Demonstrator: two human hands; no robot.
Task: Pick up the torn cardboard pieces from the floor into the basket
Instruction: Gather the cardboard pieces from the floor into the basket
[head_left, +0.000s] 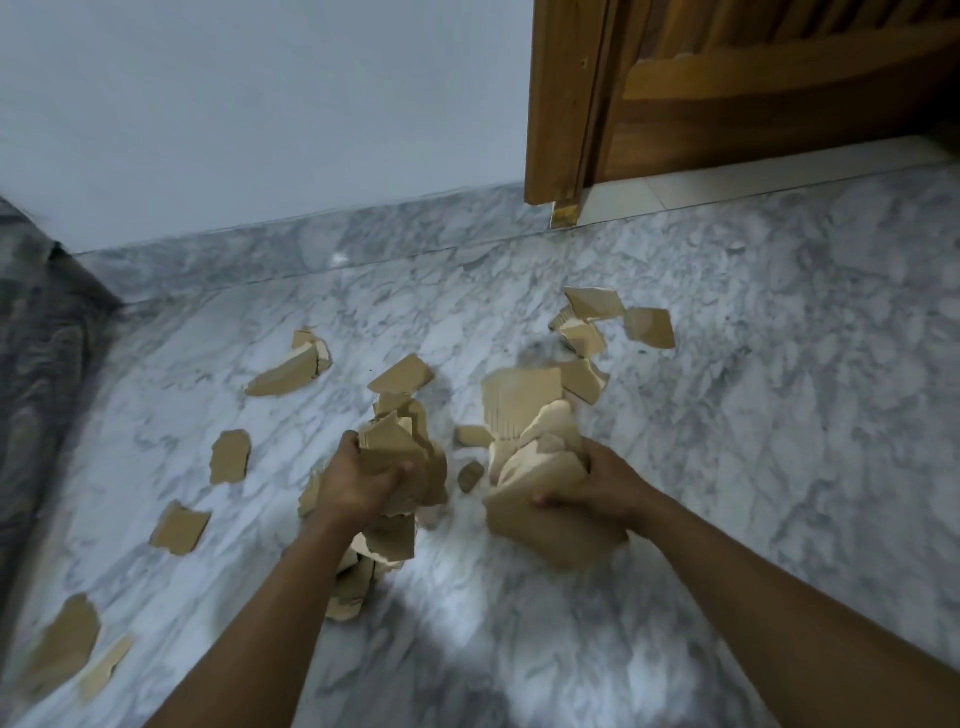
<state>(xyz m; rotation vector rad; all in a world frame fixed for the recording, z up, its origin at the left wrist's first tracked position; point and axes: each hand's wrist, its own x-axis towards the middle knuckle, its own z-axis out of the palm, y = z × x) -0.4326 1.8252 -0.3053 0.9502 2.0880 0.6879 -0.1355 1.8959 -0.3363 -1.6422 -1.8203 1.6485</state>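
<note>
To the right of the right hand (602, 483) the floor (753, 467) was found bare as far as the door (779, 104), and a reach was unobstructed there. Ahead, the room was bounded by the wall (260, 104) and the door frame (561, 104). The left side was closed off by a grey patterned piece of furniture (36, 338). Between it and the left hand (358, 483), cardboard pieces (229, 457) were strewn well apart, with bare floor between them. A cluster of pieces (592, 332) was spread ahead of the right hand. Both hands were filled with cardboard pieces, and only a narrow gap was kept between the two loads, with small scraps (470, 475) lying in it.
</note>
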